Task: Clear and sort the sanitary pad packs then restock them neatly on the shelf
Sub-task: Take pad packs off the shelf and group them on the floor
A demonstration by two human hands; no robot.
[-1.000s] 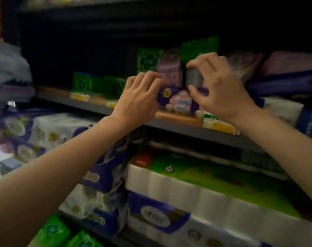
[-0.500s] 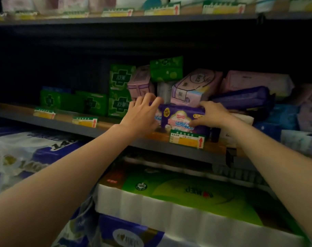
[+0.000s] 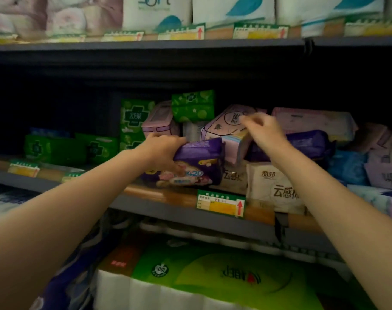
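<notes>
While the left hand (image 3: 166,151) grips the top and near side of a dark purple plastic sanitary pad pack (image 3: 196,163), thumb on its printed front, that pack sits tilted near the front edge of the wooden middle shelf (image 3: 166,195). Beside it the right hand (image 3: 265,130), blurred, curls its fingers over the upper corner of a pale lilac pad pack with line drawings (image 3: 226,128), which leans on the purple one; whether it truly pinches the wrapper cannot be told. Behind stand green pad packs (image 3: 134,119), and cream packs with brown lettering (image 3: 273,189) stand at the edge to the right, next to a green-and-yellow price tag (image 3: 220,204).
</notes>
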